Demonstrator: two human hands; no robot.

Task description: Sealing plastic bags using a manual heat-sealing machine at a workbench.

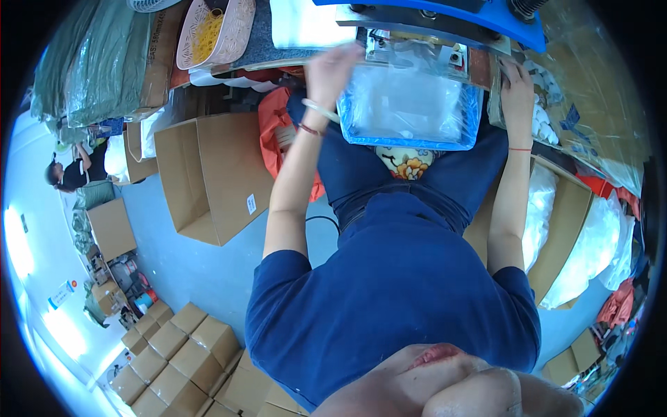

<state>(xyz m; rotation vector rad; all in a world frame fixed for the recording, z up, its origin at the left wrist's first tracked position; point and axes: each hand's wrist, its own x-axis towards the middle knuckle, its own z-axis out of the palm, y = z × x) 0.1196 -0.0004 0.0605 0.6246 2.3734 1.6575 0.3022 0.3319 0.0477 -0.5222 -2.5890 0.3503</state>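
My left hand [335, 71], smeared by motion, is at the table's front edge, left of a blue-framed press [445, 15]. Its fingers are too blurred to read. Below the press, over my lap, is a bin lined with blue plastic [353, 133], with clear plastic film or bags [417, 97] inside. My right hand [516, 90] lies right of the press, fingers extended and slightly bent at the edge of a stack of flat pieces [495, 97]. Nothing shows clearly in its grasp. Small white parts [543, 124] lie beside it on the table.
A white basket [236, 38] with yellow rubber bands stands at the table's left, beside a white sheet [302, 24]. Open cardboard boxes [236, 167] flank me; the right one holds white bags [540, 208]. Stacked cartons [177, 354] stand lower left. Another person [73, 170] is far left.
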